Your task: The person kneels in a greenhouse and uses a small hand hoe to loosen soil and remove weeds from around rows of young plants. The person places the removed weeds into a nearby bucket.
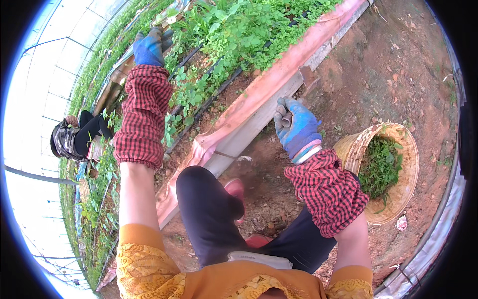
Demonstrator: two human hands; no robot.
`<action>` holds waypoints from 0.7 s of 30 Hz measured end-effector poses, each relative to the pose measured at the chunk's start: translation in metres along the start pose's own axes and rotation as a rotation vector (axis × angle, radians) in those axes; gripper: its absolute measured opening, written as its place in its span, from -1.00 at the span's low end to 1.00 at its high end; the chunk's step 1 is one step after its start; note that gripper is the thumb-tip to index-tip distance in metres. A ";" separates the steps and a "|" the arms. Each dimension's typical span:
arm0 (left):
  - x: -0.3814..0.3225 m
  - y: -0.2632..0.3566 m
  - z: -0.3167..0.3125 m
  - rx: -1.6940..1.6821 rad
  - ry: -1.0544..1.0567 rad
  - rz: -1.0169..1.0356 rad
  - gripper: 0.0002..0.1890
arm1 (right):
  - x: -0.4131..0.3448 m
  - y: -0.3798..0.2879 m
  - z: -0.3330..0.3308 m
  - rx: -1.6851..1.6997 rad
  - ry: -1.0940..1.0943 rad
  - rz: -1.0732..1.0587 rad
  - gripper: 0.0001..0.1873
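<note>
My left hand [151, 46], in a blue and grey work glove, reaches over the planted bed at the upper left; its fingers are at low green plants [179, 35], and whether they grip any is unclear. My right hand [295, 121], in a matching glove, is curled round a short, round-ended handle [286, 119] above the dirt path; the rest of that tool is hidden. Right of my right forearm, a tilted yellowish bucket [409, 168] holds pulled green plants [381, 166]. Red-and-black checked sleeve covers are on both forearms.
A bed edge of pale boards covered with pink sheeting [257, 93] runs diagonally before my knees. Black irrigation tubes [209, 102] lie among the plants. A person [78, 134] in a camouflage top crouches at the left. A plastic-covered greenhouse wall curves along the right.
</note>
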State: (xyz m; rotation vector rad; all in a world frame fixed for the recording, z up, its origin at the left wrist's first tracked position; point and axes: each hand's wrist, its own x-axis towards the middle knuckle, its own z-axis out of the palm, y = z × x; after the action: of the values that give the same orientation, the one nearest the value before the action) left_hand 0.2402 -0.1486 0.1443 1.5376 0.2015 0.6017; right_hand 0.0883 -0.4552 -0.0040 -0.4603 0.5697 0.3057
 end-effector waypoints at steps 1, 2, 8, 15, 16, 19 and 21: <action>0.013 0.000 -0.011 0.118 0.073 0.117 -0.71 | 0.000 0.000 0.001 -0.006 -0.005 -0.003 -0.94; 0.024 0.000 -0.026 0.231 0.005 0.079 -0.73 | -0.001 0.001 0.001 -0.010 0.010 -0.003 -0.94; 0.041 -0.080 -0.096 0.769 -0.635 -0.358 -0.44 | 0.000 0.003 0.002 -0.030 0.030 0.019 -0.91; 0.040 -0.174 -0.116 1.007 -1.104 -0.130 -0.49 | 0.007 0.005 -0.002 -0.172 0.058 0.060 -0.89; 0.040 -0.183 -0.117 1.022 -1.083 -0.130 -0.51 | 0.008 0.006 -0.001 -0.170 0.052 0.054 -0.88; 0.049 -0.209 -0.132 1.016 -1.029 -0.131 -0.56 | 0.006 0.011 0.000 -0.166 0.097 0.035 -0.84; 0.060 -0.232 -0.145 0.963 -0.987 -0.164 -0.59 | 0.006 0.016 0.000 -0.159 0.115 0.021 -0.83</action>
State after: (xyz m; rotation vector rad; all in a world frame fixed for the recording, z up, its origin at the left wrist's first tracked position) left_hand 0.2751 0.0243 -0.0733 2.5230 -0.1811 -0.5269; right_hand 0.0869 -0.4408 -0.0122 -0.6290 0.6649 0.3480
